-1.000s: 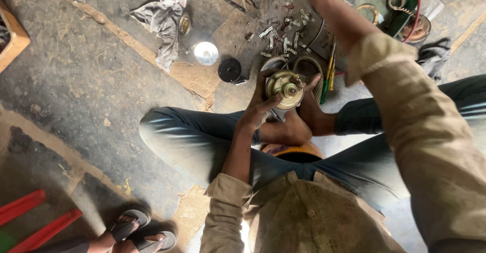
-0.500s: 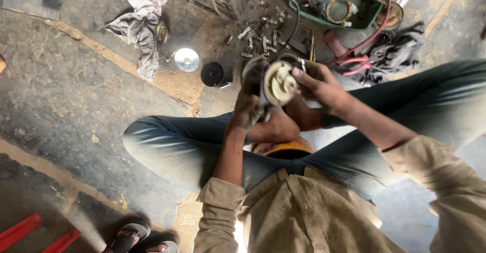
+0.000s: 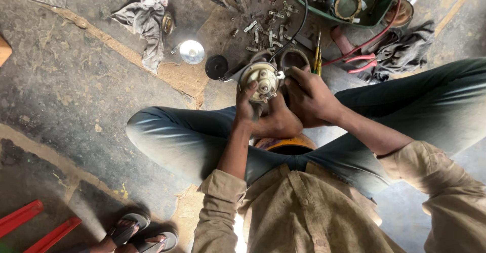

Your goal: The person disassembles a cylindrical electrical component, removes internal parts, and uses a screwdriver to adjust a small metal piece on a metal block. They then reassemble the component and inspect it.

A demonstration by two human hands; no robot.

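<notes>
I sit cross-legged on a concrete floor. My left hand (image 3: 247, 109) grips a round metal motor part (image 3: 260, 81) from below and the side, holding it above my legs. My right hand (image 3: 309, 98) is closed on the part's right edge, with its fingers against the rim. The part's pale face with a small central hub points up at me. A black cable (image 3: 298, 25) runs from the part toward the top of the view.
Loose bolts and small metal pieces (image 3: 266, 25) lie ahead, with a shiny round cap (image 3: 192, 51), a black disc (image 3: 216, 67), screwdrivers (image 3: 318, 55), rags (image 3: 144, 17), a green tray (image 3: 354, 5) and red cable (image 3: 374, 35). Another person's sandalled feet (image 3: 136, 235) stand at bottom left.
My right arm has come back from reaching far ahead, and its hand now closes on the motor part's right edge. The part stays in my left hand.
</notes>
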